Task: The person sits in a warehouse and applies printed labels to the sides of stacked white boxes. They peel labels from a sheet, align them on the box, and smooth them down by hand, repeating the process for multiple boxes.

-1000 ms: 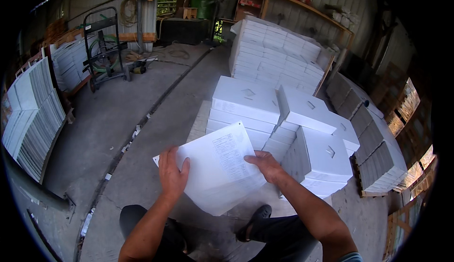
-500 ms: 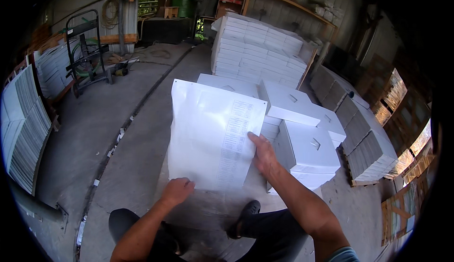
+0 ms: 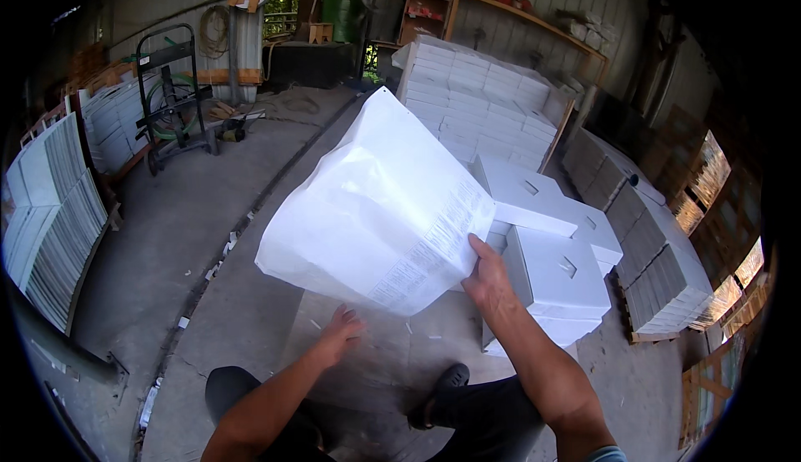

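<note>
My right hand [image 3: 491, 283] pinches the side edge of a large white plastic bag [image 3: 350, 203], with the thumb on its front face. The bag looks thin and creased, hangs tilted and carries a band of small print near my thumb. Below its lower edge, my left hand [image 3: 342, 333] is apart from it, fingers spread and holding nothing. Just right of my right hand stands a white box [image 3: 555, 266] with a small diamond-shaped cutout in its top. Another white box [image 3: 521, 187] lies behind it, partly covered by the bag.
A tall stack of white cartons [image 3: 476, 87] stands at the back. More flat cartons [image 3: 659, 270] are piled on a pallet at right, and folded white sheets [image 3: 50, 220] lean at left. A black hand truck [image 3: 171, 87] stands beyond them. A floor groove [image 3: 242, 228] runs lengthwise.
The bag has swung from nearly upright to a slant, its lower left corner moving out to the left. My left hand has come away from its lower edge and its fingers have spread.
</note>
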### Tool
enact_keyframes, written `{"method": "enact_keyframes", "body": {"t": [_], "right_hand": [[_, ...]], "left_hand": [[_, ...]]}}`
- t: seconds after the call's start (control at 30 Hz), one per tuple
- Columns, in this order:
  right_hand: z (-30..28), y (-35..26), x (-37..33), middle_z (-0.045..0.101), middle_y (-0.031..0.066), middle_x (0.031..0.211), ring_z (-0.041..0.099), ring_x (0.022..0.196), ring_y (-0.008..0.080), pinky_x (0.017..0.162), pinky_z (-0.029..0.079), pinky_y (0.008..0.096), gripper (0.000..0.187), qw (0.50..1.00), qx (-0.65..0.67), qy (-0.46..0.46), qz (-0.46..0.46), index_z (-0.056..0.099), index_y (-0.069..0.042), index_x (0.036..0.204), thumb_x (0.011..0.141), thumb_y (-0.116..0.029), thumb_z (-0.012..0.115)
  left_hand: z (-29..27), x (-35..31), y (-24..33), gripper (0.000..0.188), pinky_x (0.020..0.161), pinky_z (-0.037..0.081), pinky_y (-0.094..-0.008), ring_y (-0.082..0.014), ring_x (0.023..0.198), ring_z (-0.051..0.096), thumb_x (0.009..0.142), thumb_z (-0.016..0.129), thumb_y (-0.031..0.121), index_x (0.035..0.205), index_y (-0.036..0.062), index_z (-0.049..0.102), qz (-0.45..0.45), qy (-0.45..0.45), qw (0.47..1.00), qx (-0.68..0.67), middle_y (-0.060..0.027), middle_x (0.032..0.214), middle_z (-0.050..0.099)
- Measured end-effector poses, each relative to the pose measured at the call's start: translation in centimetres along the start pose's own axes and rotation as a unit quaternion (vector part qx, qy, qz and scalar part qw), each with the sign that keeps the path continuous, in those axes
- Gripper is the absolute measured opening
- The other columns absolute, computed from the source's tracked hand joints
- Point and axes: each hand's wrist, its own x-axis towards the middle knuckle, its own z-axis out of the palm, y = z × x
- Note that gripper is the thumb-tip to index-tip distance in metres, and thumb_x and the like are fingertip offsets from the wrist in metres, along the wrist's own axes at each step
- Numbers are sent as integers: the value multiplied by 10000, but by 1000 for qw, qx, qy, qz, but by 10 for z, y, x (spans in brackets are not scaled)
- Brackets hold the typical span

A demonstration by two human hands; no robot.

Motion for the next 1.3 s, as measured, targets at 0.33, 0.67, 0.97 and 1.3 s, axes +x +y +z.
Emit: {"method": "enact_keyframes", "body": {"t": [0.33,0.67,0.97,1.3], "right_hand": [[-39,38,5,671,134,1072,707,935,275,791,602,438,278,934,-261,185,159,583,-15,1175,978,-210,605],[-76,89,-20,737,150,984,720,965,288,814,563,457,244,425,-865,-192,187,720,-26,919,855,-240,624],[-25,78,-28,734,120,1007,685,965,345,878,531,455,284,552,-805,-217,-17,730,-125,1005,912,-340,569],[25,65,-65,697,115,1054,676,978,273,879,543,385,237,676,-667,-245,-196,663,-62,1068,883,-199,719]], "left_hand": [[-34,-16,51,429,1068,427,-460,-260,1228,561,952,634,224,1325,38,531,90,51,974,-201,-102,1292,614],[-58,-55,106,320,809,588,-421,-310,895,711,886,637,45,1173,-88,593,105,161,981,-24,-193,1052,695],[-29,-79,122,299,702,559,-317,-185,756,686,900,716,152,1098,-62,651,-25,20,992,126,-108,916,701],[4,-87,125,281,707,570,-294,-158,788,710,970,668,212,1086,-44,688,-37,-37,998,45,-98,946,728]]}}
